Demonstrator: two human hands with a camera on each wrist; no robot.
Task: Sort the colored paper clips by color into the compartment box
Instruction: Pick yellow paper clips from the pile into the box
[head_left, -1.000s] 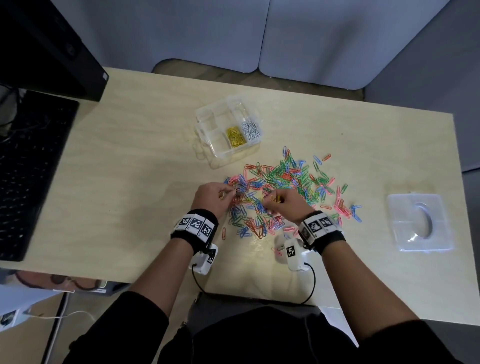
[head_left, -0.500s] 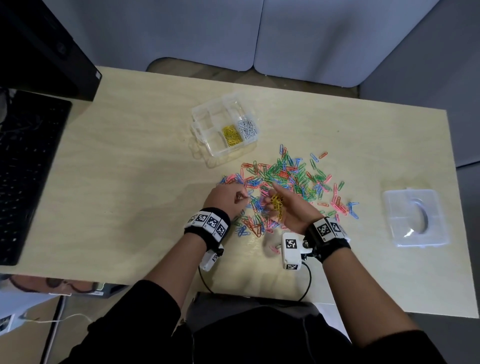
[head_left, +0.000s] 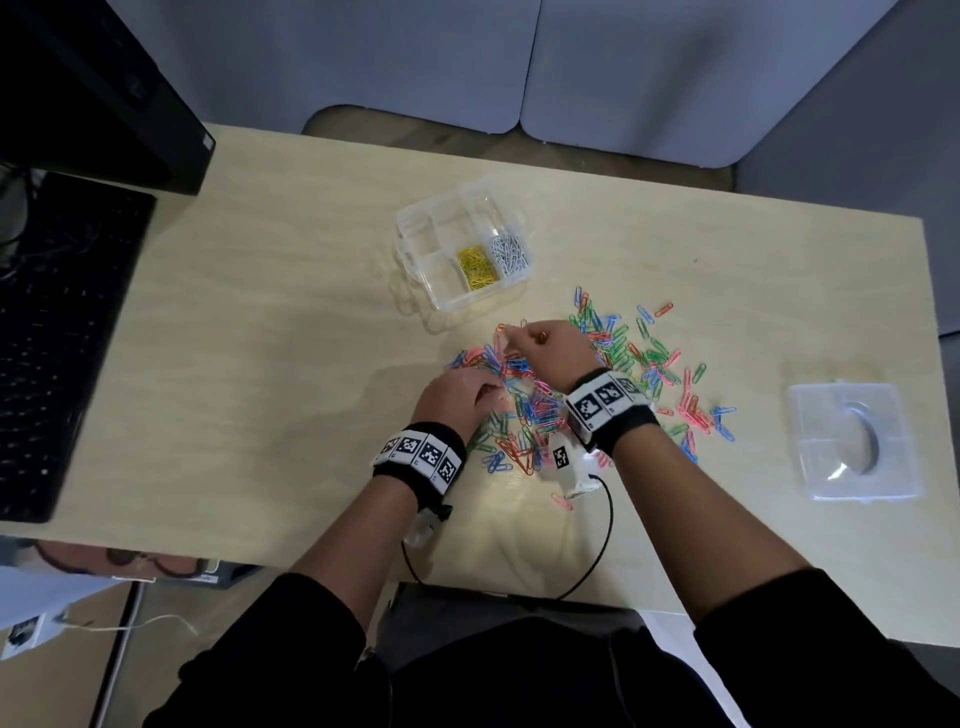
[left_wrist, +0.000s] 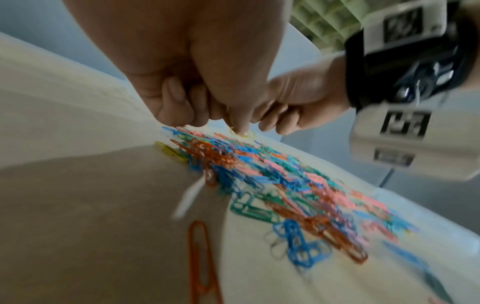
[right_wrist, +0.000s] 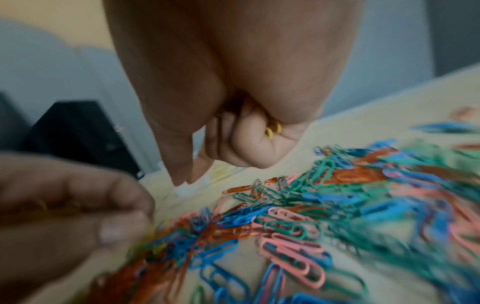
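Note:
A clear compartment box (head_left: 415, 228) stands at the back of the table, with yellow clips (head_left: 475, 267) in one compartment and silver clips (head_left: 509, 253) in the one beside it. A mixed pile of paper clips (head_left: 623, 364) in blue, green, pink and orange lies in front of it. My right hand (head_left: 527, 338) hovers over the pile's far left edge, short of the box, fist curled around yellow clips (right_wrist: 272, 128). My left hand (head_left: 467, 389) is down in the pile's left edge, its curled fingers (left_wrist: 179, 107) pinching a yellow clip (left_wrist: 244, 133).
The box's clear lid (head_left: 857, 441) lies flat at the right. A black keyboard (head_left: 47, 338) and a dark monitor base (head_left: 104, 88) fill the left side. A lone orange clip (left_wrist: 200, 259) lies near the left wrist.
My right hand has turned palm down, closed over the yellow clips and moved away from me toward the box. The left hand has stayed at the pile's left edge.

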